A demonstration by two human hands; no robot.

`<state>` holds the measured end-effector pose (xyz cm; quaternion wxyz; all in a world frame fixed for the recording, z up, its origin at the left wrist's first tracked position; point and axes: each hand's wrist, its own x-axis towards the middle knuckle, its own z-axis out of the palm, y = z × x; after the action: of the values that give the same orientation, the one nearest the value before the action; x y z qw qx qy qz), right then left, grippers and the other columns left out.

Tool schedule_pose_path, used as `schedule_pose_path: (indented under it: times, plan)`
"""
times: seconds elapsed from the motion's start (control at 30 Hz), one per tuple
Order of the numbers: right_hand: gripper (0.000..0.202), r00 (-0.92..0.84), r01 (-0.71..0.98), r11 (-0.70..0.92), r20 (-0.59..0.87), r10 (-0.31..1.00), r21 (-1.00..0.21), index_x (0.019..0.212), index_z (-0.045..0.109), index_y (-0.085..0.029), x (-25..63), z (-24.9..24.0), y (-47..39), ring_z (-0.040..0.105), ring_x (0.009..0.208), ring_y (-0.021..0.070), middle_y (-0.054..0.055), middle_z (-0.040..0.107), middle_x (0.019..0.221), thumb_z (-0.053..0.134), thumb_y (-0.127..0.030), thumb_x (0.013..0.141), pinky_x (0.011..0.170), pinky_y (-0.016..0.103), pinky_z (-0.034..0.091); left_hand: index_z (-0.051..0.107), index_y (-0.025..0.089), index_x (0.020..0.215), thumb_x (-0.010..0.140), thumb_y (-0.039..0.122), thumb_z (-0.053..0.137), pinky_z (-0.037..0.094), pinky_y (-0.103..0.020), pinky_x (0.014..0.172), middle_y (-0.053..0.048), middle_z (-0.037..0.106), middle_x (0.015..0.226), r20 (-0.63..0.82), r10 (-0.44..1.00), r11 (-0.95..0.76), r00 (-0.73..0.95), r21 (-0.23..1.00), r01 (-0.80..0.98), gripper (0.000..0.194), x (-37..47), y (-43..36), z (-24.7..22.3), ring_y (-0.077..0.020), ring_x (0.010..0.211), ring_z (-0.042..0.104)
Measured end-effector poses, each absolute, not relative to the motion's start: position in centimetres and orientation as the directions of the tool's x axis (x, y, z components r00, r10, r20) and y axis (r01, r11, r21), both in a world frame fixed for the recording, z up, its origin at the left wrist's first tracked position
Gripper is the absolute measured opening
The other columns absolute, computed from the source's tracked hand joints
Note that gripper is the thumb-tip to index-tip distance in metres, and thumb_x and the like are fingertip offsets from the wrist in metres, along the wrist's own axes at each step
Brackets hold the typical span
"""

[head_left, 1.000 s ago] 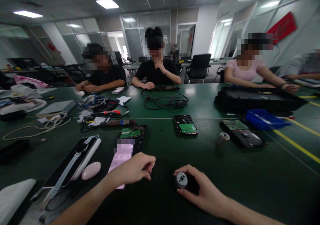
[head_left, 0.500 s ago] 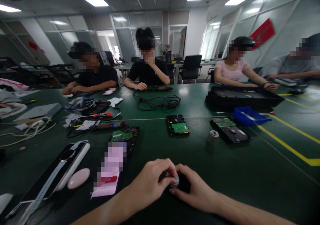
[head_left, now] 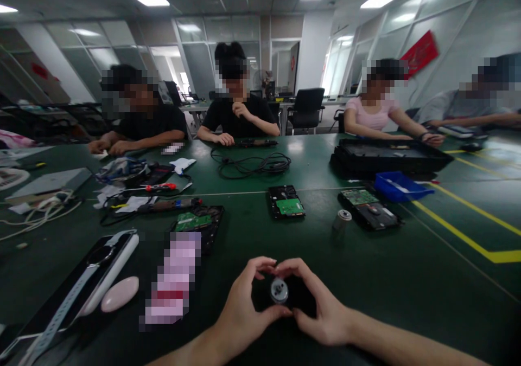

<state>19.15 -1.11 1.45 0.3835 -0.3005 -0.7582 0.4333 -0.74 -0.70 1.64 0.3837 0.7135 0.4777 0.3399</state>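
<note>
A small round metal cylinder (head_left: 279,290), like a little motor, stands end-up on the green table with dark spots on its top face. My left hand (head_left: 248,295) curves around its left side, thumb and fingers apart. From the right, my right hand (head_left: 321,301) makes the matching curve, its thumb also away from its fingers. The fingertips of both hands meet or nearly meet behind the cylinder, and the thumbs come close in front. Whether a fingertip touches the cylinder is hard to make out. A similar metal cylinder (head_left: 342,219) stands farther off to the right.
Hard drives with green boards lie ahead: one in the centre (head_left: 280,194), one at right (head_left: 376,216), one at left (head_left: 209,236). A blue tray (head_left: 401,187), black case (head_left: 391,162), power screwdriver (head_left: 163,206), watch (head_left: 100,255) and pink oval object (head_left: 120,294) surround them. Several people sit opposite.
My left hand has let go of the cylinder and opened around it. My right hand's fingers have shifted toward the left fingertips. The view has turned slightly right.
</note>
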Motion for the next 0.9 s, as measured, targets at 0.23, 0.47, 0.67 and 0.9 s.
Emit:
schedule_pose_path:
  times: [0.23,0.47,0.67,0.9]
  plan:
    - [0.036,-0.548,0.119,0.488,0.353,0.759,-0.864,0.125,0.055,-0.023,19.1,1.7,-0.9,0.054,0.116,0.0231,0.010,0.059,0.121,0.053,-0.022,0.089,0.101,0.041,0.042,0.050,0.026,0.122,0.070,0.020,0.077,0.050,-0.036,0.096,-0.005,0.065,0.120,0.094,0.916,-0.240,0.390,0.908,0.344,0.059,-0.5,-0.6,0.3,-0.0246,0.109,0.063]
    - [0.024,-0.471,0.164,0.435,0.317,0.823,-0.885,0.113,0.067,-0.025,18.0,2.1,-1.0,0.061,0.105,0.0185,0.007,0.065,0.110,0.057,-0.022,0.092,0.094,0.033,0.048,0.050,0.026,0.121,0.073,0.021,0.076,0.050,-0.033,0.095,-0.003,0.067,0.116,0.126,0.900,-0.284,0.418,0.896,0.342,0.055,-0.6,-0.5,0.5,-0.0220,0.107,0.065]
    - [0.020,-0.426,0.149,0.395,0.302,0.853,-0.907,0.109,0.070,-0.024,17.8,2.2,-1.1,0.064,0.101,0.0187,0.006,0.069,0.106,0.058,-0.024,0.092,0.093,0.034,0.051,0.052,0.025,0.119,0.072,0.019,0.076,0.050,-0.035,0.096,-0.004,0.068,0.116,0.121,0.908,-0.280,0.400,0.886,0.369,0.053,-0.5,-0.6,0.5,-0.0232,0.107,0.065]
    - [0.018,-0.415,0.206,0.395,0.285,0.864,-0.895,0.104,0.072,-0.023,17.8,2.0,-0.8,0.067,0.098,0.0193,0.007,0.073,0.102,0.061,-0.026,0.090,0.089,0.034,0.053,0.052,0.026,0.117,0.070,0.021,0.079,0.051,-0.037,0.096,-0.004,0.068,0.115,0.108,0.912,-0.263,0.395,0.893,0.364,0.054,-0.5,-0.7,0.6,-0.0240,0.107,0.064]
